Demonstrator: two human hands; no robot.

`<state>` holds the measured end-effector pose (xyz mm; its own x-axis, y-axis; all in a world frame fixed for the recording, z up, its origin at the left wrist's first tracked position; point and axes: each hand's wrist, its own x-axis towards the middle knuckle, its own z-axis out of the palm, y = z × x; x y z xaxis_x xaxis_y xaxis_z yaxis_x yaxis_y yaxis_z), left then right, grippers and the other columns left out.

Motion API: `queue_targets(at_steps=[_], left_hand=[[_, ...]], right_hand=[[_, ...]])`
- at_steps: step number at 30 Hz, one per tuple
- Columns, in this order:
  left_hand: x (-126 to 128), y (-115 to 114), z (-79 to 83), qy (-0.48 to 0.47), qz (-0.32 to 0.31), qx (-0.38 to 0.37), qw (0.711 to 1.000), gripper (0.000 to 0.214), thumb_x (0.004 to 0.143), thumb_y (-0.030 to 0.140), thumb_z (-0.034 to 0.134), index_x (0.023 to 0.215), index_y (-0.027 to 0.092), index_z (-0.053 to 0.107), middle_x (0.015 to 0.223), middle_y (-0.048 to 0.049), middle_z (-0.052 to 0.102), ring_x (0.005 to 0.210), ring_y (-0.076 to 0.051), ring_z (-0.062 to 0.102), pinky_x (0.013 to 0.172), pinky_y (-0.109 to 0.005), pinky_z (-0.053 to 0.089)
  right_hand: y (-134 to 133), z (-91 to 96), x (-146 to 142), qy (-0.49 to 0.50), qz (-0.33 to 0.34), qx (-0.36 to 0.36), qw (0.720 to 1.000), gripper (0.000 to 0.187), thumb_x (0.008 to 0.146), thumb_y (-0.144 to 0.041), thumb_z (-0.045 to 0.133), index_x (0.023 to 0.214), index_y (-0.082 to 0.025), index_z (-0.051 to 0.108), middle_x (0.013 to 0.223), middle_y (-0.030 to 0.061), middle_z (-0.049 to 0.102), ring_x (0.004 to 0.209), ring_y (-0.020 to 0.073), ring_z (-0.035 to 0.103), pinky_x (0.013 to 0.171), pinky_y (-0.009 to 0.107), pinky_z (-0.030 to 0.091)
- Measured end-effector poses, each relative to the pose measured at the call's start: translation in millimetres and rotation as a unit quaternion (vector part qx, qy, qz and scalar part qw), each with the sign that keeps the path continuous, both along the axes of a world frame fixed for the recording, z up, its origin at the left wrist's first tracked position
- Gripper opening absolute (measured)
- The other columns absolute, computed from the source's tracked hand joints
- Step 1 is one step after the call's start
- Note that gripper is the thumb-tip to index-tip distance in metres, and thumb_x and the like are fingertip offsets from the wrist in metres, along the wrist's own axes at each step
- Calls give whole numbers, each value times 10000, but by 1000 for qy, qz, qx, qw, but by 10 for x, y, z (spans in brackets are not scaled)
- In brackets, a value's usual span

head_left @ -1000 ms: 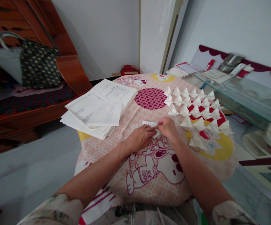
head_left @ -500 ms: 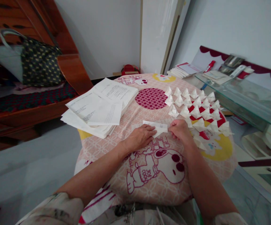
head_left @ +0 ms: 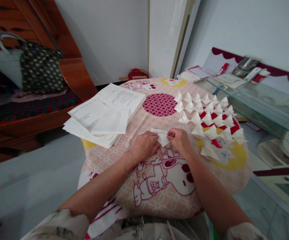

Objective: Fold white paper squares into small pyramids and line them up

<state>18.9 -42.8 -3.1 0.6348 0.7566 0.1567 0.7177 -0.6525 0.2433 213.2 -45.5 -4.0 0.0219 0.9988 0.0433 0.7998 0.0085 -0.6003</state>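
A small piece of folded white paper (head_left: 163, 136) lies on the tablecloth between my hands, its lower part tapering to a point. My left hand (head_left: 146, 145) is closed on its left side, fingers together and pressing down. On the right, my right hand (head_left: 181, 139) pinches the paper's edge between thumb and fingertips. Rows of pointed folded-paper shapes (head_left: 211, 132) stand to the right of my right hand. A stack of printed sheets (head_left: 109, 121) lies beyond my left hand, the top ones fanned askew.
The round table wears a pink patterned cloth (head_left: 124, 156). A glass shelf (head_left: 264, 101) at the right holds a red-capped tube (head_left: 223, 69), a metal container (head_left: 247, 63) and papers. At the left, a wooden bench (head_left: 34, 115) carries a dark patterned bag (head_left: 40, 68).
My right hand has moved left, bringing the paper's right end inward. The paper now looks narrower. My left hand has shifted slightly left.
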Motion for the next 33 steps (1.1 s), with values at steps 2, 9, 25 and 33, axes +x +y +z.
queue_targets(at_steps=[2,9,25,33], left_hand=[[-3,9,28,24,35,0,999,248,952,285,526,988,136,720,1016,-138,729,1023,-272,666,875,-374,544],[-59,81,52,22,92,8,995,321,975,231,433,865,123,715,894,-125,716,898,-247,658,780,-341,518],[-153,223,-27,-316,126,14,940,265,935,216,486,1025,147,726,1017,-87,726,920,-179,660,856,-304,532],[-100,276,-65,-525,62,-288,799,537,813,469,731,1181,91,630,1126,-156,716,979,-217,691,863,-330,557]], right_hand=[[-33,26,-7,-48,13,1,999,108,828,-141,629,768,-203,694,751,37,706,700,167,612,657,267,409],[-205,122,-89,-211,81,88,970,126,904,-211,592,842,-170,694,937,97,658,873,212,597,748,306,424],[-284,156,-328,-216,91,64,970,301,901,-101,433,1066,-118,684,986,161,711,923,269,643,775,341,473],[-142,105,-193,354,-103,61,928,266,809,-245,486,968,-186,692,816,42,731,714,214,687,585,292,527]])
